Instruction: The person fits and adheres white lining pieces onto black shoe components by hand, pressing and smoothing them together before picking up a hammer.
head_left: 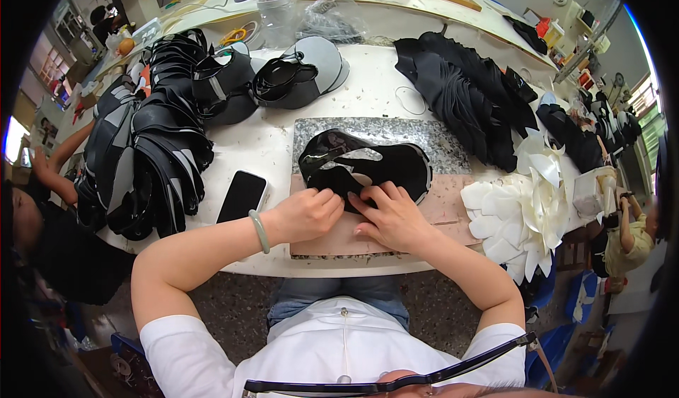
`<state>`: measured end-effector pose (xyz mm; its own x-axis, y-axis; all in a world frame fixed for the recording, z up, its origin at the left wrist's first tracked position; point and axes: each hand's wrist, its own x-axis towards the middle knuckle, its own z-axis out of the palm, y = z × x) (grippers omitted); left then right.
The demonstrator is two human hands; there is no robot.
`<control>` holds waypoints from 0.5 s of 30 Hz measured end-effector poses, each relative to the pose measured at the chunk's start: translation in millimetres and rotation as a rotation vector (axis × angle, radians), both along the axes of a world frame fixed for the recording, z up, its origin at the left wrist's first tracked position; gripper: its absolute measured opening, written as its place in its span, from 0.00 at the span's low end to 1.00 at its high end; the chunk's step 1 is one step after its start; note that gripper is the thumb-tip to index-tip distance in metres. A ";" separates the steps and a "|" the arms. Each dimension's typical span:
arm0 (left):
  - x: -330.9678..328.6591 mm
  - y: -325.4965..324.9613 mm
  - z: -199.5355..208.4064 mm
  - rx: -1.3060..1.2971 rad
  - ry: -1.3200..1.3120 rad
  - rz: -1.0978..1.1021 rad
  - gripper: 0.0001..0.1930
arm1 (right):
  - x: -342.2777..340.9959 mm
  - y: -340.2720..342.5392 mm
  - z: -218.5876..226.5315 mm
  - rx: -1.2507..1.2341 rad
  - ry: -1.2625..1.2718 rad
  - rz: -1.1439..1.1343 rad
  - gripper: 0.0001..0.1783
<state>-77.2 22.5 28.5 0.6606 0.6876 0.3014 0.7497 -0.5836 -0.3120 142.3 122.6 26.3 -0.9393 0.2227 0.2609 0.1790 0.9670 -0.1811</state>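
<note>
A black shoe upper (pixel 387 163) with a glossy end at the left lies in front of me, across a speckled stone slab (pixel 445 154) and a pinkish board (pixel 453 218). My left hand (pixel 311 213), a pale bangle on its wrist, is closed with curled fingers on the upper's near left edge. My right hand (pixel 390 218) rests its spread fingers on the near edge, just right of the left hand. Its thumb stands apart from the index finger. What lies beneath the left fingertips is hidden.
A phone (pixel 242 196) lies left of the board. Stacked black upper pieces (pixel 159 150) and grey-black shoe uppers (pixel 297 76) fill the far left. Black sheet pieces (pixel 467 90) are heaped at the far right, white cut pieces (pixel 520 203) nearer. People sit on both sides.
</note>
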 end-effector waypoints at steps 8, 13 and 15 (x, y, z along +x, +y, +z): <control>-15.7 -3.1 -1.5 0.066 -0.063 0.048 0.13 | -20.2 -11.1 5.8 -0.001 -0.022 -0.013 0.34; -34.3 -4.8 1.3 -0.085 -0.085 0.041 0.18 | -28.3 -15.4 -3.5 0.000 -0.013 -0.066 0.36; -41.0 -2.7 5.3 -0.085 -0.114 0.031 0.19 | -21.3 -13.8 -3.3 0.010 -0.001 -0.002 0.37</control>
<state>-118.1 19.8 33.8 0.6036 0.7332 0.3132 0.7955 -0.5805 -0.1739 121.0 108.8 23.0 -0.9391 0.2216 0.2627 0.1807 0.9686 -0.1709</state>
